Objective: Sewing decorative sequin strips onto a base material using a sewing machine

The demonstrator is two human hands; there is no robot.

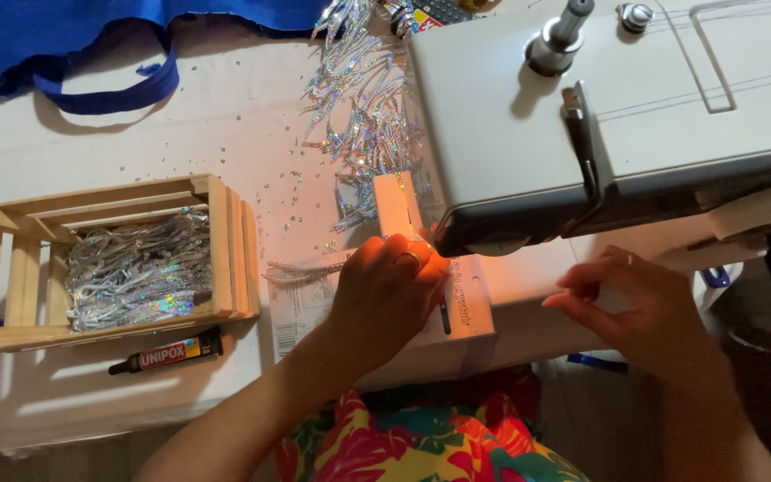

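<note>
A narrow strip of silver holographic sequin trim (pixel 301 270) lay flat on the bed of the large white sewing machine (pixel 617 107), running leftward from under the machine's head. The left hand (pixel 384 295) pressed down on the trim's near end just below the lit needle area, fingers curved and flat on the work rather than closed around anything; a ring showed on one finger. The right hand (pixel 640 308) rested on the machine bed to the right of the needle, fingers loosely bent and pinched together, though whether they held anything could not be told. Behind the needle, a loose heap of silver holographic trim pieces (pixel 363 107) spread beside the machine. Well left of the machine stood a small pale wooden slatted crate (pixel 225 241) filled with more silver trim, with a black tube of glue (pixel 167 353) lying just in front of it. A blue fabric bag (pixel 91 45) lay beyond the crate.
</note>
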